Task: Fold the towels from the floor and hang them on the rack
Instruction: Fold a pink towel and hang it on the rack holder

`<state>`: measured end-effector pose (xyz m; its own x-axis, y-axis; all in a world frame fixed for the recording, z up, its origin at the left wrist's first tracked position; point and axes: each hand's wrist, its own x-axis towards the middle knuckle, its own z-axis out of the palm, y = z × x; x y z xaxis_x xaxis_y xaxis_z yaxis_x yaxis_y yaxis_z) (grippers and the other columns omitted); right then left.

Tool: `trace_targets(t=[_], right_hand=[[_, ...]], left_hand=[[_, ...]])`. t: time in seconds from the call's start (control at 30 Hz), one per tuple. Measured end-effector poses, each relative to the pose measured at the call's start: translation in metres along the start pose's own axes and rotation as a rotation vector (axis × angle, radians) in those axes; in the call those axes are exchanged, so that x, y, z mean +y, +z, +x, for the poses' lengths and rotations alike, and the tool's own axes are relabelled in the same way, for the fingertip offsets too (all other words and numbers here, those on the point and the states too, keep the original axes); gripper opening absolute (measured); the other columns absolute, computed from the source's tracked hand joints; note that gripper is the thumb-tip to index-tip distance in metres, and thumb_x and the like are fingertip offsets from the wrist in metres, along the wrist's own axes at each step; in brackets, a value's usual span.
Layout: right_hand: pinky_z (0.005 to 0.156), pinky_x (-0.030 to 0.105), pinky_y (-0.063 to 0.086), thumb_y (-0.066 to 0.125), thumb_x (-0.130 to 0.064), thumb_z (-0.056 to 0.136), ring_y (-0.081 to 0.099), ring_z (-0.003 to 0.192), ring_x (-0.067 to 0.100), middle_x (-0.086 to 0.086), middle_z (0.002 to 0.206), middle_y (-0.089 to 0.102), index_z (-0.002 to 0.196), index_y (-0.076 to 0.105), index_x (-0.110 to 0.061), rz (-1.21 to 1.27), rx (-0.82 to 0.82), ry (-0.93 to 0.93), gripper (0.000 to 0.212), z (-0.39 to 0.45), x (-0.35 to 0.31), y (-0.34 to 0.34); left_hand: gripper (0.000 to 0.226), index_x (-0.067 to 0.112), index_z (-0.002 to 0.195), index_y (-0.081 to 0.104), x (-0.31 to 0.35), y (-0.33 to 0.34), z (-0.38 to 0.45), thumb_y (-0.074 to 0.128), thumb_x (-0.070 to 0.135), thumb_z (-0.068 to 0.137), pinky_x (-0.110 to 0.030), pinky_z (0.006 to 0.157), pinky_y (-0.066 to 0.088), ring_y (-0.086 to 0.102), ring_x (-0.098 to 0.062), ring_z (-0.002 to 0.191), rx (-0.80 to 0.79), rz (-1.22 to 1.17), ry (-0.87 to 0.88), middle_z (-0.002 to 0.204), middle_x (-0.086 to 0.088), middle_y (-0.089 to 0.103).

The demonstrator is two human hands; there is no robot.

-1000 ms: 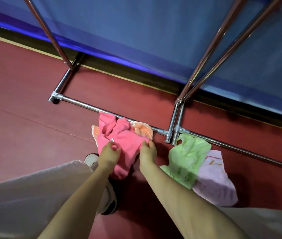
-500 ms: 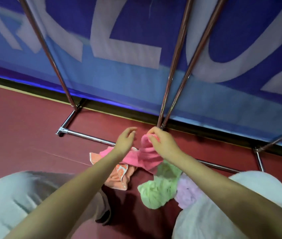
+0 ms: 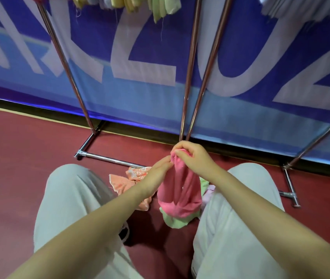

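Banner [image 3: 144, 63]: blue fabric with large pale lettering and a lighter blue band along its lower part, stretched across the background behind the metal poles. Floor [image 3: 19, 158]: dark red, smooth, with a thin pale strip and a black gap where it meets the banner. Trousers [image 3: 67, 198]: light grey, over both bent knees. Shoe [image 3: 124, 232]: dark with white edging, partly hidden between the legs.

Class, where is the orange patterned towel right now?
In the head view, the orange patterned towel lies crumpled on the red floor, just beyond the left forearm and left of the held pink cloth towel.
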<state>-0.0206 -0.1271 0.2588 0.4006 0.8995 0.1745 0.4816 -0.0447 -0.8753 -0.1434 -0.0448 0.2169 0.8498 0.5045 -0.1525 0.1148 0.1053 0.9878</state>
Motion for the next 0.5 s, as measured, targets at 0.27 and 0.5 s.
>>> trace_targets(t=[0.27,0.5], right_hand=[[0.085,0.023,0.045,0.055,-0.002,0.091,0.062,0.088,0.013,0.003,0.087,0.068,0.085,0.067,-0.01,0.043,0.153,0.113,0.015,-0.011,0.007,-0.018],[0.056,0.012,0.033,0.063,-0.011,0.09,0.041,0.054,-0.002,-0.008,0.06,0.047,0.085,0.064,-0.011,0.029,0.088,0.205,0.005,-0.028,0.022,-0.008]], left_hand=[[0.016,0.021,0.079,0.072,0.01,0.003,-0.003,0.062,0.028,0.09,-0.029,0.081,0.045,0.057,-0.013,0.084,0.032,-0.115,0.007,0.082,0.002,0.066],[0.019,0.02,0.095,0.076,0.009,-0.01,-0.004,0.057,0.022,0.096,-0.03,0.093,0.046,0.063,-0.009,0.095,0.122,0.035,0.1,0.099,0.002,0.074]])
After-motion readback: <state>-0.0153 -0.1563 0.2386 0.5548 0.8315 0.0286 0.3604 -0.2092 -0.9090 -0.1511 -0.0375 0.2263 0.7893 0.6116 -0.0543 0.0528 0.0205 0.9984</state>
